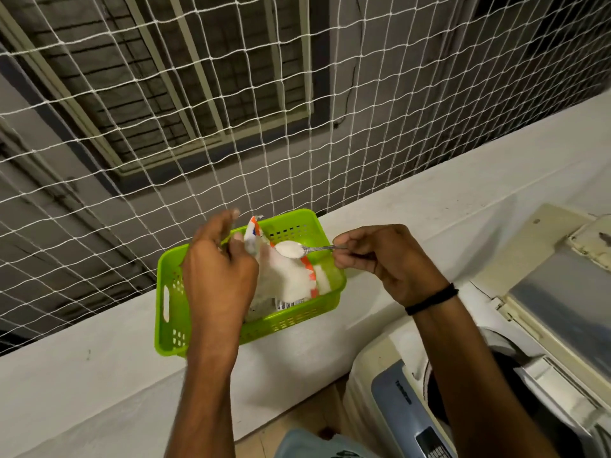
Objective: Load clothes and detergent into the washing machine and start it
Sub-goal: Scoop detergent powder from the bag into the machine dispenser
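A green plastic basket [168, 279] stands on a white ledge and holds an opened white detergent packet [284, 279] with orange trim. My left hand [218, 272] pinches the packet's upper edge and keeps it open. My right hand [380, 256] grips the handle of a metal spoon [312, 249], which is heaped with white powder just above the packet. The washing machine [406, 391] sits at the lower right with its lid [558, 292] raised, and dark clothes show inside the tub.
The white ledge [99, 375] runs across the view from lower left to upper right. A white rope net [231, 110] closes the opening behind it. The machine's blue control panel [403, 404] faces me at the bottom right.
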### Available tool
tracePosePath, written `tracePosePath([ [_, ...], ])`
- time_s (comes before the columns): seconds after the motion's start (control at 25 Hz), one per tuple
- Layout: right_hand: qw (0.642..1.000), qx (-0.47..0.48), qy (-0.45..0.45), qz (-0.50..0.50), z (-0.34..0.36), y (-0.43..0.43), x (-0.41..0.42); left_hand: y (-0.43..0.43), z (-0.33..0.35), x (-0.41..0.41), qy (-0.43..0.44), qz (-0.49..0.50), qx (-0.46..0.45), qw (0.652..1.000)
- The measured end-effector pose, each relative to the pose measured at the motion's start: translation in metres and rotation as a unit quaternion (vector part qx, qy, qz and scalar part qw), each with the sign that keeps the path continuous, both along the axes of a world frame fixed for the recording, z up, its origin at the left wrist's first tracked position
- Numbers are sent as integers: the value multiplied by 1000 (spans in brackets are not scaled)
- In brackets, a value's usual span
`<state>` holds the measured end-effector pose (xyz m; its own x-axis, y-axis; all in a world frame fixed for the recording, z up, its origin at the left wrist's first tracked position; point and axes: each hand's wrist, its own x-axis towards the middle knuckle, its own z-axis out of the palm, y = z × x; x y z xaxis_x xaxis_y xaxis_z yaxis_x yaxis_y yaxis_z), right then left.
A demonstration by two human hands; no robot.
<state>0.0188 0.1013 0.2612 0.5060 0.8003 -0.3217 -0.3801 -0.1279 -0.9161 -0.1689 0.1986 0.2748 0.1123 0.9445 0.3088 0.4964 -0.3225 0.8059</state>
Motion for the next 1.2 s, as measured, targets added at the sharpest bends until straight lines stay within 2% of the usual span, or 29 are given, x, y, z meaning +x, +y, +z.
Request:
tracePosePath([
  [0.08,1000,3,4,-17,0,-10,5,-5,0,17,-106,-20,33,994],
  [0.2,998,9,-1,-55,-1,-35,18,-20,2,47,-202,-49,64,976],
  [0.4,988,-9,24,-153,-12,-98,45,-56,-12,101,-279,-160,29,946],
  [0.52,972,-12,53,-231,-29,-144,60,-81,-33,138,-258,-239,-29,936],
  [0.64,947,-13,76,-313,-57,-195,73,-113,-61,180,-185,-324,-91,923],
  [0.76,913,-17,107,-394,-92,-243,86,-147,-96,216,-119,-386,-208,891],
  [0.88,871,-31,129,-472,-130,-287,100,-186,-138,257,-68,-415,-353,836],
  [1.0,826,-70,148,-539,-169,-324,116,-225,-175,292,-32,-413,-510,754],
  [1.2,765,-141,177,-603,-225,-365,134,-262,-239,321,45,-375,-646,663],
])
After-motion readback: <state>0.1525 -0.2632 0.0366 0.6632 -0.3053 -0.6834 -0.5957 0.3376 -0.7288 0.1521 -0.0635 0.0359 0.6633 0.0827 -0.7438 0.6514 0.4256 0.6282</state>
